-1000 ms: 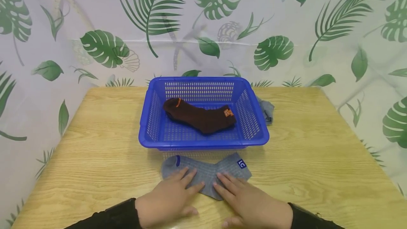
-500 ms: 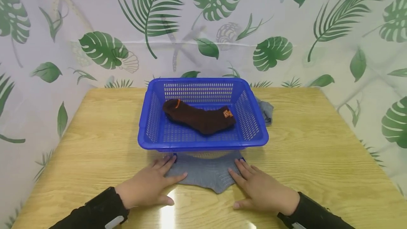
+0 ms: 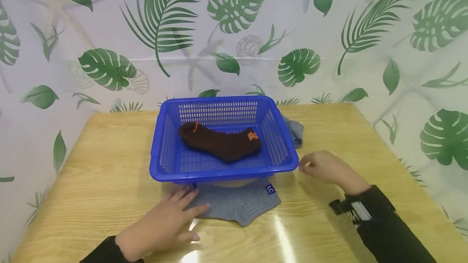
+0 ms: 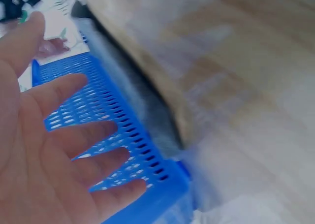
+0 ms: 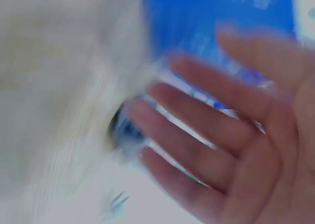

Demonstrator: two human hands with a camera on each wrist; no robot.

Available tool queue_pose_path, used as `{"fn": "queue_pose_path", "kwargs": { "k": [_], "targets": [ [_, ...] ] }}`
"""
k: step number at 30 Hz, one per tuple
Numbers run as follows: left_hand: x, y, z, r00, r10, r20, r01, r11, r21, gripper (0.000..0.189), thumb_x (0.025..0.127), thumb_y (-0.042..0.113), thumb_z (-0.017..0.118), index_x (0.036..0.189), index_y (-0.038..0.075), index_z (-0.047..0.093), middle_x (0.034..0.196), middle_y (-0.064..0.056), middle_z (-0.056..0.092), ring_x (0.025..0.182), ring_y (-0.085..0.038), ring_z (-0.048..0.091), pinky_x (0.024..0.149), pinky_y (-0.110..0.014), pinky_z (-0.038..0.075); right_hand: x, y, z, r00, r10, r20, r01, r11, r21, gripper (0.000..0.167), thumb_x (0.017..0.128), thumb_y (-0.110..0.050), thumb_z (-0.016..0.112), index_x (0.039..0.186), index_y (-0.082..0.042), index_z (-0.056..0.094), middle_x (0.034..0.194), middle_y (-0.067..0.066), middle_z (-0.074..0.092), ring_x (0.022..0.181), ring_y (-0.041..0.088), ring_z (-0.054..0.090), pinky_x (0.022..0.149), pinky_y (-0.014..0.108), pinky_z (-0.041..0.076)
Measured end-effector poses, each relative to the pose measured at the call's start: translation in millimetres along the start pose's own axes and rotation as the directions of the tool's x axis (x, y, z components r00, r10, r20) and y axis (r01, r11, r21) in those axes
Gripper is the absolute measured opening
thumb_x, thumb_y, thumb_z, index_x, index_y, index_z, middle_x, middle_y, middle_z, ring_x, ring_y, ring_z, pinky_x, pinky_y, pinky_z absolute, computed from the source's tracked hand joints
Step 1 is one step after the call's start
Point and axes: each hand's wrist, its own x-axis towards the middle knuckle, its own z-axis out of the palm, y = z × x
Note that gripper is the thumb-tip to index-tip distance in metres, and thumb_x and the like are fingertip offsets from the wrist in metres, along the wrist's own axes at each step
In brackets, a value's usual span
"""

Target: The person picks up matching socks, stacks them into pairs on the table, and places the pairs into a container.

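A grey sock (image 3: 237,204) with a navy label at its cuff lies flat on the table in front of the blue basket (image 3: 226,177). Spread fingers of my left hand (image 3: 161,220) rest at the sock's left end. My right hand (image 3: 329,169) is off the sock, beside the basket's front right corner. It holds nothing, and the right wrist view shows its fingers loosely extended. Just beyond it, against the basket's right side, lies a bundled grey sock (image 3: 295,133). Inside the basket is a dark brown sock (image 3: 223,143) with orange marks.
The wooden table (image 3: 109,165) reaches back to a leaf-patterned cloth (image 3: 226,39) hanging behind it and down both sides. The basket's raised rim stands between the flat grey sock and the back of the table.
Both hands slid the grey sock towards the basket while smoothing it. My right hand then left the sock's cuff and moved right and forward; my left hand stayed at its left end.
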Motion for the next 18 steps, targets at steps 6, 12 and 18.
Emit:
{"fn": "queue_pose_path", "kwargs": {
  "k": [6,12,18],
  "targets": [
    [14.1,15.8,-17.0,0.999,-0.029,-0.020,0.029,1.000,-0.010,0.058,0.086,0.047,0.067,0.135,0.018,0.059,0.147,-0.020,0.042,0.133,-0.048,0.037,0.102,-0.068,0.031,62.2,45,-3,0.906,0.368,-0.210,-0.367,0.929,0.045,0.034,0.096,-0.019,0.058,0.118,0.008,0.061,0.115,0.028,0.063,0.101,0.043,0.062,0.083,0.053,0.050],
    [19.5,29.8,-15.9,0.999,0.015,-0.030,-0.016,0.999,-0.039,0.052,0.087,0.046,0.067,0.131,0.018,0.062,0.146,-0.016,0.045,0.134,-0.044,0.039,0.103,-0.065,0.033,78.6,71,20,0.857,0.440,-0.269,-0.432,0.897,0.093,0.021,0.092,-0.013,0.064,0.101,0.007,0.063,0.092,0.020,0.065,0.080,0.032,0.061,0.068,0.043,0.049],
    [12.5,37.1,-22.9,0.996,0.073,-0.042,-0.077,0.992,-0.103,0.044,0.090,0.044,0.066,0.127,0.019,0.063,0.145,-0.013,0.047,0.136,-0.040,0.037,0.104,-0.064,0.032,63.7,67,-3,0.834,0.429,-0.348,-0.358,0.899,0.251,0.023,0.097,-0.014,0.055,0.104,0.006,0.061,0.102,0.026,0.065,0.092,0.039,0.061,0.075,0.047,0.050]
  ]
}}
